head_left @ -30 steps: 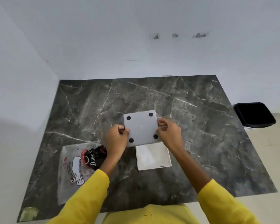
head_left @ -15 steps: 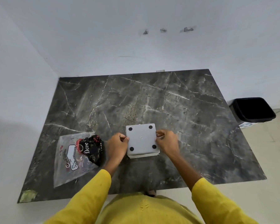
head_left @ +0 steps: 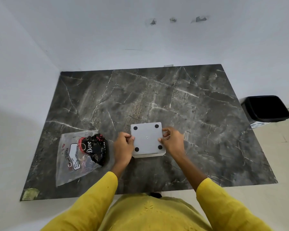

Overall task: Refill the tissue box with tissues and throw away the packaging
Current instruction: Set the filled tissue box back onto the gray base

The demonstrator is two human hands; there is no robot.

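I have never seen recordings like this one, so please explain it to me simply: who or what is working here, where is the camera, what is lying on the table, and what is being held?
There is no machine here. A person in yellow sleeves works with two bare hands, and the single camera sits on the person's head, looking forward and down.

The left hand and right hand grip opposite sides of a square grey tissue box. It appears to be turned bottom-up, since four black round feet show on top, and a white part shows along its near edge.

It rests on a dark marble table. To the left lies a clear plastic tissue package with a black "Dove" wrapper crumpled on it. A black bin stands on the floor at the right.
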